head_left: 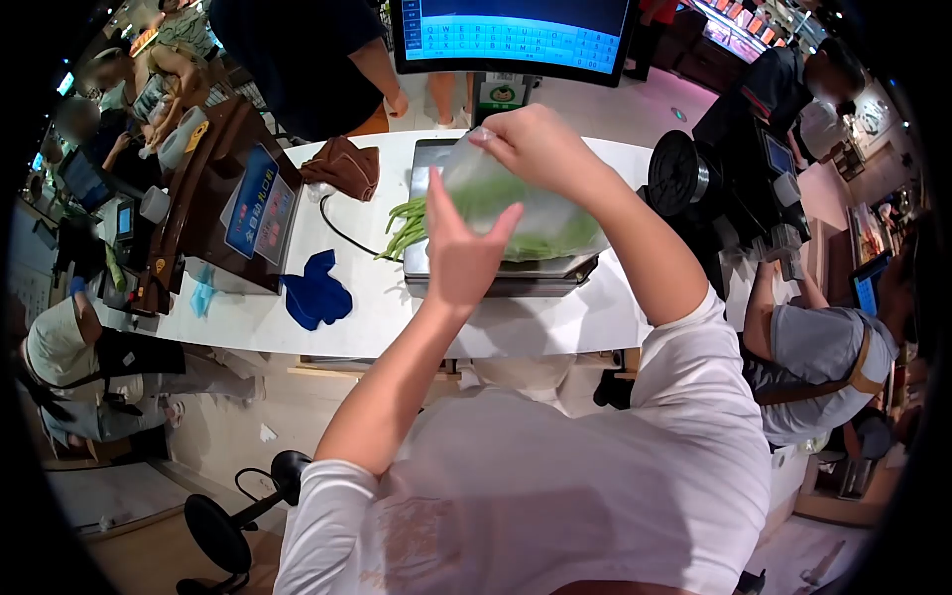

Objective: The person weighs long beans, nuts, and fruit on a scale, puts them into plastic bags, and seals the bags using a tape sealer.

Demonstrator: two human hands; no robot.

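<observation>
Right grip pinching translucent bag, green beans partly inside; left grip splayed

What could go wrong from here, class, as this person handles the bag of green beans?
The bean ends seem to stick out past the clear bag, so some might slip onto the counter.
The right hand pinches the bag's raised top while the left hand is spread open, so its grip might slip.
The black cable curves close to the beans and might catch them.
</observation>
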